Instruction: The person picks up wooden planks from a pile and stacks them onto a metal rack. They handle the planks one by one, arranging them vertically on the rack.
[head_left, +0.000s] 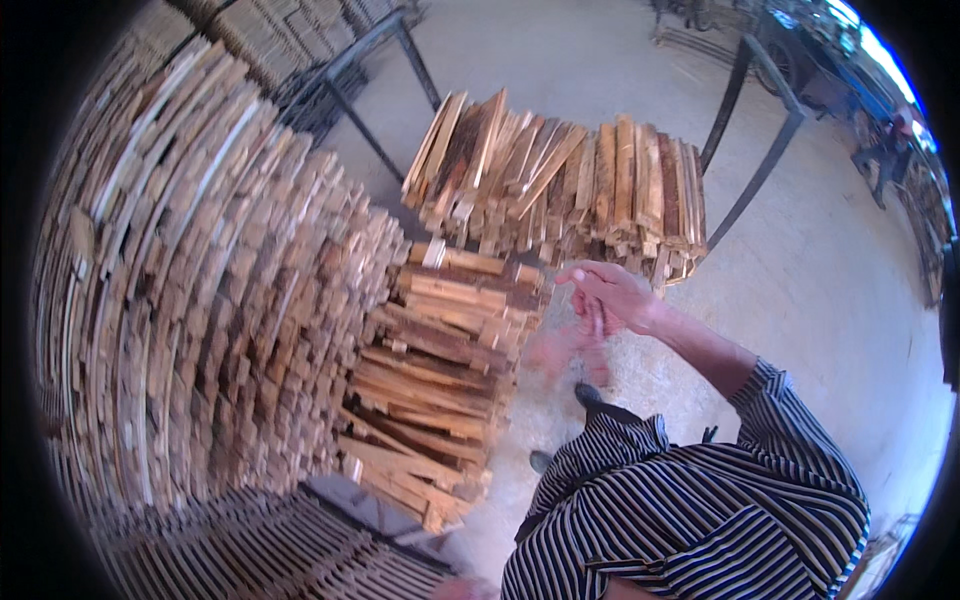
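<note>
A: Position of the hands?

B: Right hand (612, 292) raised in front of the chest, forearm coming up from a striped sleeve (790, 440). Fingers curled loosely inward, gripping nothing I can make out. Left hand (562, 352) sits just below and left of it, motion-blurred to a pink smear; cannot tell whether it is spread or closed, or whether it holds anything.

A: And the wood nearest them?

B: The low stack of short slats (440, 370), just to the person's left of both hands, near but not touching. Its slats lie flat, long axes running roughly left to right across the view, ends toward the hands. The blurred left hand is the nearer one.

A: What else is stacked around?

B: Beyond the hands, a bundle of slats (560, 185) lying with long axes pointing away from the person, ends ragged and uneven. Far left, a tall wall of stacked slat ends (190, 290), curved by the lens.

A: Material?

B: Rough-sawn wood, pale to reddish brown, some dark bark edges, thin rectangular strips. Concrete floor (820, 270), pale and dusty. Black metal trestle legs (760, 150) behind the bundle.
</note>
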